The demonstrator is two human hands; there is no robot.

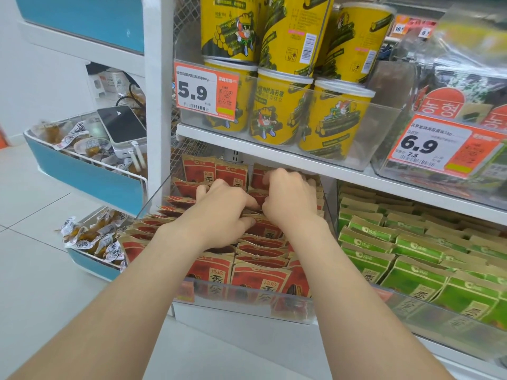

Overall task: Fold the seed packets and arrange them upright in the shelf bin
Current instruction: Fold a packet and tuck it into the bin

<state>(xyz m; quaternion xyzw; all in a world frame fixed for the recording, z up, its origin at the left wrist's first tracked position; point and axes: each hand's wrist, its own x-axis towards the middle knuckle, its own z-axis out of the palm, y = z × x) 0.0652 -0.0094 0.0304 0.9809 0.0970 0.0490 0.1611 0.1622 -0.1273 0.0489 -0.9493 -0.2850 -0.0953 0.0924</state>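
Reaching into the bin [247, 296], both hands are pressed among red packets [258, 275] mid-row; the left hand [225, 212] and right hand [290, 198] appear curled on packet tops, though the pinch is hidden. Packets stand upright beneath the fingertips.
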